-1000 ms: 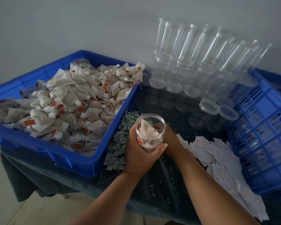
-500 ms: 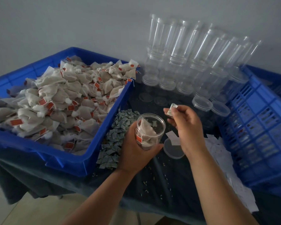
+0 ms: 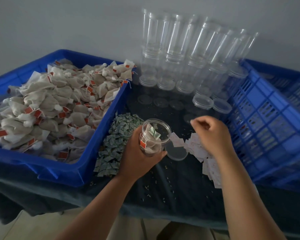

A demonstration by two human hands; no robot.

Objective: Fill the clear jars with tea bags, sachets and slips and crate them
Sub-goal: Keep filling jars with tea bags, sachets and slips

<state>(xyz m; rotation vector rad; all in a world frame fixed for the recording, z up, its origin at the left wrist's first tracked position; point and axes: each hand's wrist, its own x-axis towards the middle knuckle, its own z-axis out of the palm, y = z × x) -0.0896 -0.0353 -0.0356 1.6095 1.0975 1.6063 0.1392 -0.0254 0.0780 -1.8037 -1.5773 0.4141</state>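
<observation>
**Head view: sole view**

**Item 1, jar** (image 3: 152, 141). Clear thin-walled plastic, cylindrical, wide open mouth, smooth and glossy. Held upright off the cloth by the left hand (image 3: 139, 161), whose fingers and thumb wrap the lower wall. Contents: several tea bags and one green sachet (image 3: 153, 132) lying on top.
- Handling, as judged: light, a little springy under a squeeze, likely slippery, so it tips easily while open. Best hold is round the lower body as now, which leaves the mouth free.

**Item 2, right hand** (image 3: 213, 135). It hovers to the right of the jar, above the slips, with its fingers curled in and fingertips close together. Whether they pinch anything cannot be told.

**Item 3, slips** (image 3: 197, 149). Small white printed paper squares in a loose drift beneath the right hand. Probably feather-light, limp and prone to clinging together. Take one by an edge.

**Item 4, lid** (image 3: 177, 152). Clear shallow disc, flat on the cloth between the two hands, just beside the jar's base.

**Item 5, sachets** (image 3: 117, 144). Heap of small flat green-printed packets just left of the left hand.

**Item 6, loose tea bags** (image 3: 59, 104). Soft gauzy pouches with strings and red tags, heaped in a blue tray (image 3: 102, 118) further left. Compressible, and the strings could tangle.

**Item 7, empty jars** (image 3: 178, 54). Nested stacks beyond both hands, some loose ones capped.

**Item 8, crate** (image 3: 267, 129). Blue rigid plastic lattice, right of the right hand. No jar is visible inside.

**Surface:** dark cloth (image 3: 171, 191) strewn with fine crumbs.
</observation>
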